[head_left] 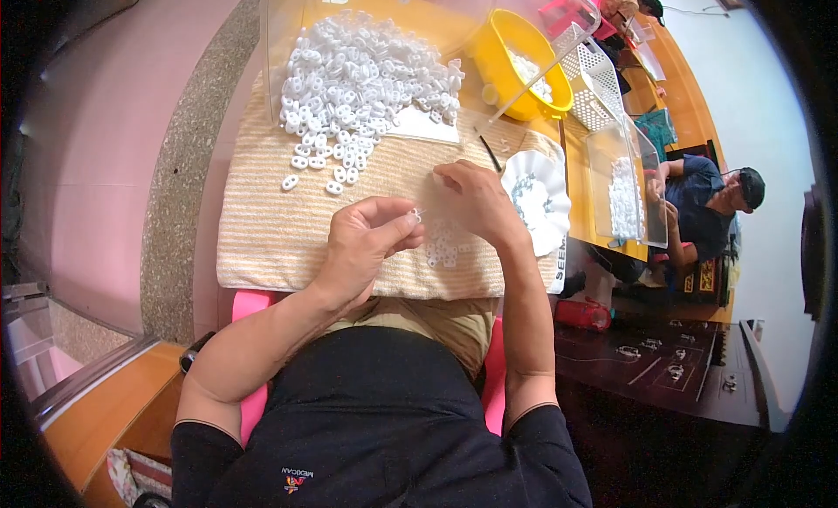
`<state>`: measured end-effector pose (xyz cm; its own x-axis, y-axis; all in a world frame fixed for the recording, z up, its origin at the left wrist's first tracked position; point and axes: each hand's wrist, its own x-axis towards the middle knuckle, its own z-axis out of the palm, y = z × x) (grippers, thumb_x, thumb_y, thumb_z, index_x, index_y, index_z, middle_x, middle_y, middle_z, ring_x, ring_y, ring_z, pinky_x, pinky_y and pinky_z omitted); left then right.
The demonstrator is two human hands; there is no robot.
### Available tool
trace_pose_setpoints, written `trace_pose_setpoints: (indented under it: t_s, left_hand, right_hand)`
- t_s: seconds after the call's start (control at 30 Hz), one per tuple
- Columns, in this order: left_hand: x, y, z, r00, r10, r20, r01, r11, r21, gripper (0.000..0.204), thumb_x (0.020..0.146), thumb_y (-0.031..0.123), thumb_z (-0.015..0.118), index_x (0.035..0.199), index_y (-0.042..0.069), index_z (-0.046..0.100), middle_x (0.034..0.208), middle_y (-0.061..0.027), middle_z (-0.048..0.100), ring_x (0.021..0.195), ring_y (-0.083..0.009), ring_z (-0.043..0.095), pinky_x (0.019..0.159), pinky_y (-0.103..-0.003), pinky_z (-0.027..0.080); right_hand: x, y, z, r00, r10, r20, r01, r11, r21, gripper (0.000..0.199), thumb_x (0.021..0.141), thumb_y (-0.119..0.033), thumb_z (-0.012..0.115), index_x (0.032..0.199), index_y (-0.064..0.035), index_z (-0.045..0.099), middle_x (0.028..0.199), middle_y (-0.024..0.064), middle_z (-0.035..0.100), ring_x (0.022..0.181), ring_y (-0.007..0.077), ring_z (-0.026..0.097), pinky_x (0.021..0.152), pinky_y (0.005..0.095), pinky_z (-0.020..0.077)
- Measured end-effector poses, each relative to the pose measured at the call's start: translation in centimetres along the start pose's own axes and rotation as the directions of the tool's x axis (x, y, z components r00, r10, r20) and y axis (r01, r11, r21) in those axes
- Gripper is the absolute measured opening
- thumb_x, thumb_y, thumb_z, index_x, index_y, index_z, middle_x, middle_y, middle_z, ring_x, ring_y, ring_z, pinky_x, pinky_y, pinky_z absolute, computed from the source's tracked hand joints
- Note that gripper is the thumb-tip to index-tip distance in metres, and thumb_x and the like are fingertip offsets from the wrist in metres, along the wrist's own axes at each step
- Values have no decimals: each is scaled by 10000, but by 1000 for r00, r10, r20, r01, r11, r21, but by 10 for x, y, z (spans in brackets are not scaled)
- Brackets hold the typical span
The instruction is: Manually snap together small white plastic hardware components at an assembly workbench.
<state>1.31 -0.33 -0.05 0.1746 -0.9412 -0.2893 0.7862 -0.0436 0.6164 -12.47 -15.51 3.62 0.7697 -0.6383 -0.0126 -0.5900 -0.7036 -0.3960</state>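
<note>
- The left hand [362, 246] pinches a tiny white part [417, 215] between thumb and forefinger; the right hand [476, 202] has its fingers pressed together on it
- The part can slip into the small cluster [443, 246] on the striped towel [262, 220]
- The white dish [543, 207] sits just beside the right hand, near the counter [578, 213] edge; an elbow swing can push it
- Open towel lies left; the big pile [358, 80] is well apart

Yellow bowl [515, 67], white basket [598, 80]

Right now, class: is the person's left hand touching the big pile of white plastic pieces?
Apart. The head view shows the left hand over the striped towel, with a bare stretch of towel between it and the pile of white plastic pieces.
</note>
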Motion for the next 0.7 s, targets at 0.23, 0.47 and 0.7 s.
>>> trace_pose_setpoints:
  t_s: [0.23,0.47,0.7]
  left_hand:
    - [1,-1,0,1000,-7,7,7,1000,16,145,884,28,638,1015,-29,615,908,-91,655,813,-157,663,762,-287,575]
    - [2,-5,-2,1000,-12,5,12,1000,27,152,885,26,634,1024,-32,616,912,-91,657,800,-151,658,751,-278,573]
    - [2,-6,-2,999,-42,19,41,997,59,159,883,30,634,1029,-30,616,919,-95,665,784,-150,659,748,-276,572]
  right_hand:
    - [-24,25,12,993,111,50,-118,764,634,315,822,-26,685,1125,32,620,816,7,608,708,55,542,625,222,461]
    - [-40,12,18,975,168,148,-213,494,843,313,852,-50,690,1144,30,613,903,11,639,740,66,585,650,210,486]
    - [-46,10,26,976,158,152,-203,381,902,331,852,-33,688,1166,25,600,922,43,657,746,99,631,662,236,533]
